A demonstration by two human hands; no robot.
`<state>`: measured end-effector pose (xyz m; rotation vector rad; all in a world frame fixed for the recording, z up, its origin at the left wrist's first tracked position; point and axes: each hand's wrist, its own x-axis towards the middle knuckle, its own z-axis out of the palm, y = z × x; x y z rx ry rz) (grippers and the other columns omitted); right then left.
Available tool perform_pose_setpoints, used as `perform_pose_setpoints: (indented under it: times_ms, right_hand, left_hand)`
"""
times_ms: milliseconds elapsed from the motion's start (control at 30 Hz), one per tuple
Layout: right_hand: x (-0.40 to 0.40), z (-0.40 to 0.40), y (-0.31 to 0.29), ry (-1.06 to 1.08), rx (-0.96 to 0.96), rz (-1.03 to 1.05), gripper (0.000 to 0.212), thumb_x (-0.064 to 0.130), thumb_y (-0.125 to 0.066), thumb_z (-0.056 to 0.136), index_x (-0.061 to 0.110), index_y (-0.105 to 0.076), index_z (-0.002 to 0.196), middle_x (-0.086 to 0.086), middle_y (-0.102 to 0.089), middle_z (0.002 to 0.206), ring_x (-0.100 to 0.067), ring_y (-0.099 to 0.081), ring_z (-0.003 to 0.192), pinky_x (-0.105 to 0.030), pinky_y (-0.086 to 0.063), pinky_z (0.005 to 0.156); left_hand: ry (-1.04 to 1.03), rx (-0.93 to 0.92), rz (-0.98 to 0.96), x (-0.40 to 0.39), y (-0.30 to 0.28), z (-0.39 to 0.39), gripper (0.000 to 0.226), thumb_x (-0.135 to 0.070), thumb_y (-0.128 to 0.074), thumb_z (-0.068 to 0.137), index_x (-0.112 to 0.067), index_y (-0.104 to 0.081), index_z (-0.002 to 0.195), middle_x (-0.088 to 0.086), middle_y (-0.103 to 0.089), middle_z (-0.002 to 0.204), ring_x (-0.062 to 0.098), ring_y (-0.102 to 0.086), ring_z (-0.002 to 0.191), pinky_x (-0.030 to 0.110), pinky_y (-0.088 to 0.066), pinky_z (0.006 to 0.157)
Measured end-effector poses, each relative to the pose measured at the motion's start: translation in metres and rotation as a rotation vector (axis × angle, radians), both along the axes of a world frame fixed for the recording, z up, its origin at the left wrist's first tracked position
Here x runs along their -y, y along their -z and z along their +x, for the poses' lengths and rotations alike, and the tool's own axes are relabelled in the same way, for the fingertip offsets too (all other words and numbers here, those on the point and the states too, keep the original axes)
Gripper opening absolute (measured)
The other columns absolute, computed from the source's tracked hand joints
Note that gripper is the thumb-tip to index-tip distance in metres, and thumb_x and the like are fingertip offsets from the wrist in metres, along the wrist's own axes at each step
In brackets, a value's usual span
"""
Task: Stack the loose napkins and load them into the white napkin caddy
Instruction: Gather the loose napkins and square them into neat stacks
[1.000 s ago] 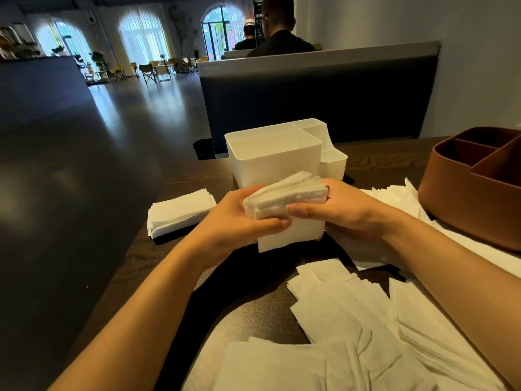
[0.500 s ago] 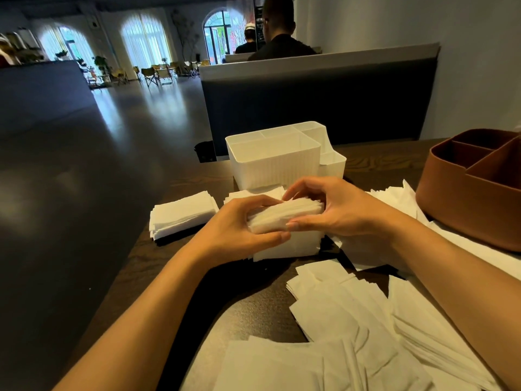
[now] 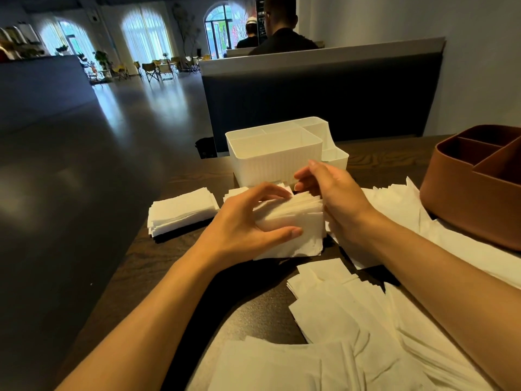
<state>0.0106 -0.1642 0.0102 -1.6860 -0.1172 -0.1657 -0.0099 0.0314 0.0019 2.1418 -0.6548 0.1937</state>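
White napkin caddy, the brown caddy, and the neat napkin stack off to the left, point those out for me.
white napkin caddy (image 3: pixel 267 167): head view, on its ribbed front wall.
brown caddy (image 3: pixel 462 204): head view, on its outer side wall.
neat napkin stack (image 3: pixel 180 208): head view, on its top sheet.
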Motion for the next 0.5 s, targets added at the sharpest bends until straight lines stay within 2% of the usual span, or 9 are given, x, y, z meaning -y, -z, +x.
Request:
perform_pose_setpoints:
  times_ms: [67, 133, 233, 333, 433, 500]
  right_hand:
    - [0.001, -0.001, 0.001, -0.050, -0.069, 0.016, 0.042, 0.044, -0.038, 0.107, 0.016, -0.070, 0.103, -0.008, -0.070, 0.102, -0.029, -0.064, 0.105, -0.045, -0.052, 0.096]
    - [-0.004, -0.002, 0.006, -0.132, -0.088, -0.096, 0.047, 0.048, -0.036, 0.107, 0.017, -0.070, 0.104, -0.007, -0.070, 0.106, -0.027, -0.064, 0.107, -0.046, -0.053, 0.099]
    - [-0.010, -0.003, 0.002, -0.158, -0.033, -0.177, 0.048, 0.051, -0.034, 0.106, 0.020, -0.070, 0.102, -0.003, -0.070, 0.104, -0.021, -0.063, 0.104, -0.046, -0.051, 0.100]
    - [0.002, -0.001, -0.005, -0.245, 0.014, -0.155, 0.047, 0.061, -0.044, 0.099, 0.022, -0.066, 0.112, -0.001, -0.069, 0.109, -0.022, -0.065, 0.105, -0.041, -0.055, 0.092]
    - [0.018, -0.001, -0.010, -0.351, 0.091, -0.477, 0.057, 0.066, -0.059, 0.083, 0.032, -0.055, 0.128, 0.009, -0.064, 0.119, -0.011, -0.064, 0.107, -0.030, -0.059, 0.086]
    - [0.022, -0.001, -0.009, -0.396, 0.137, -0.624, 0.058, 0.060, -0.071, 0.078, 0.038, -0.054, 0.128, 0.016, -0.065, 0.116, -0.005, -0.064, 0.105, -0.027, -0.059, 0.086]
  left_hand:
    - [0.019, -0.019, 0.012, -0.001, -0.001, -0.001, 0.057, -0.050, -0.085, 0.077, -0.041, -0.057, 0.127, -0.019, -0.061, 0.131, -0.001, -0.061, 0.116, 0.026, -0.059, 0.094]
    - [0.043, 0.002, 0.031, 0.002, 0.000, -0.004, 0.059, -0.044, -0.086, 0.079, -0.039, -0.057, 0.130, -0.015, -0.062, 0.131, 0.000, -0.063, 0.113, 0.027, -0.059, 0.093]
    - [0.031, 0.050, 0.045, 0.002, -0.001, -0.003, 0.054, -0.037, -0.085, 0.082, -0.037, -0.060, 0.130, -0.015, -0.066, 0.126, 0.000, -0.063, 0.113, 0.030, -0.058, 0.095]
    - [0.002, 0.055, -0.024, -0.001, -0.005, 0.000, 0.051, -0.035, -0.086, 0.081, -0.030, -0.065, 0.126, -0.013, -0.070, 0.119, 0.002, -0.068, 0.107, 0.031, -0.061, 0.089]
    - [-0.003, 0.047, -0.108, -0.001, -0.011, 0.000, 0.053, -0.034, -0.086, 0.080, -0.024, -0.064, 0.127, -0.012, -0.070, 0.118, 0.000, -0.069, 0.105, 0.023, -0.060, 0.083]
    - [-0.014, 0.089, -0.035, -0.005, -0.012, 0.000, 0.058, -0.039, -0.086, 0.080, -0.027, -0.060, 0.131, -0.010, -0.069, 0.122, 0.001, -0.067, 0.108, 0.022, -0.059, 0.084]
